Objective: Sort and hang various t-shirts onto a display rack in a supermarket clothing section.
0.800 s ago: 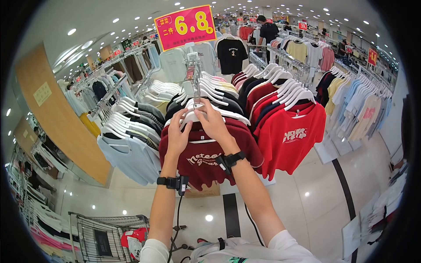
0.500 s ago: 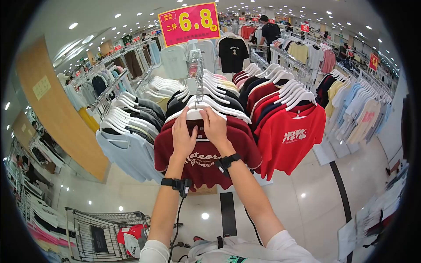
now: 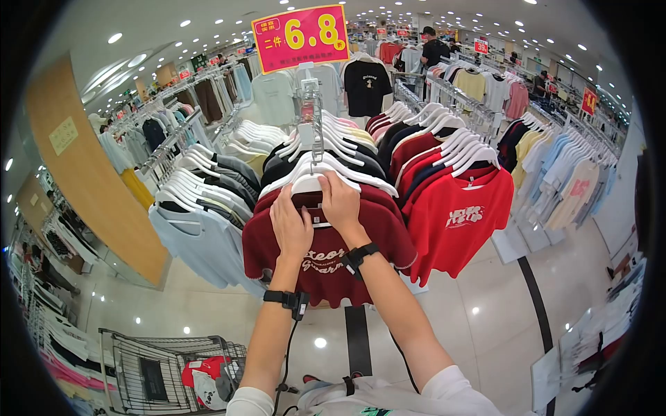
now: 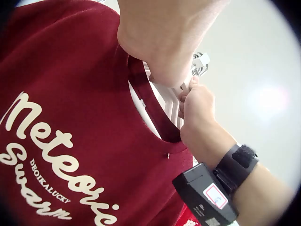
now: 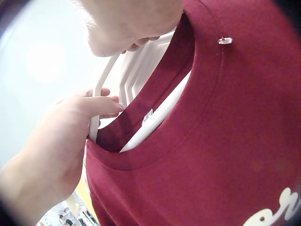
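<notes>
A maroon T-shirt (image 3: 326, 260) with cream lettering hangs on a white hanger (image 3: 306, 184) at the front of the rack, more maroon cloth close behind it. My left hand (image 3: 290, 225) grips the hanger's left shoulder by the neckline; in the right wrist view, that hand's thumb (image 5: 101, 106) lies across the white bar. On the other shoulder, my right hand (image 3: 340, 202) holds the hanger, its fingers curling behind it. The left wrist view shows the right hand (image 4: 200, 103) near the collar, below a metal rack end (image 4: 201, 63). The hanger's hook is partly hidden.
Red shirts (image 3: 461, 208) hang close on the right, light blue ones (image 3: 191, 239) on the left. A pink price sign (image 3: 300, 38) stands above the rack. At lower left is a shopping cart (image 3: 149, 347) holding red and white clothing. A person (image 3: 435, 48) stands far back.
Both hands have come down from the hook area to the hanger's shoulders, the left hand dropping more. The front maroon shirt has shifted slightly lower and toward me.
</notes>
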